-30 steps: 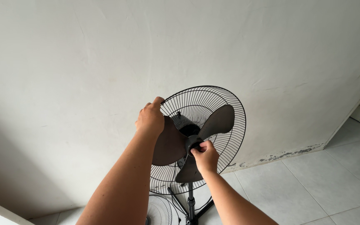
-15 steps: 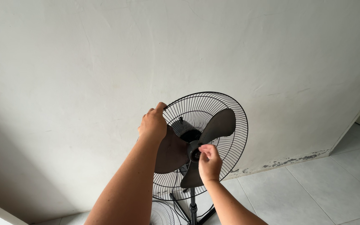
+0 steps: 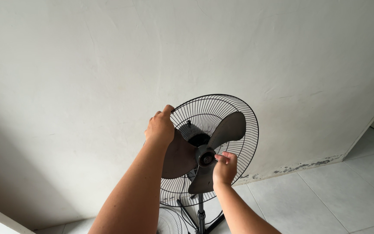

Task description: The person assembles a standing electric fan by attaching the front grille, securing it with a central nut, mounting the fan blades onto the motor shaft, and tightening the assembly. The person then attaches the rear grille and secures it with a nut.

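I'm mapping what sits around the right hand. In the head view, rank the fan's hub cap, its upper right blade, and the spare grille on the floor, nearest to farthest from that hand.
From the right hand:
1. Hub cap, touching the fingertips, just left.
2. Upper right blade, above the hand.
3. Spare grille, low left on the floor.

I kept both my arms stretched forward and up toward the fan point(image 3: 213, 151). My left hand point(image 3: 160, 128) was closed over the upper left edge of the fan, knuckles turned to me, the forearm rising from below. My right hand point(image 3: 224, 167) was lower, just right of the fan's centre, its fingertips point(image 3: 220, 157) pinched together there, the wrist bent slightly.
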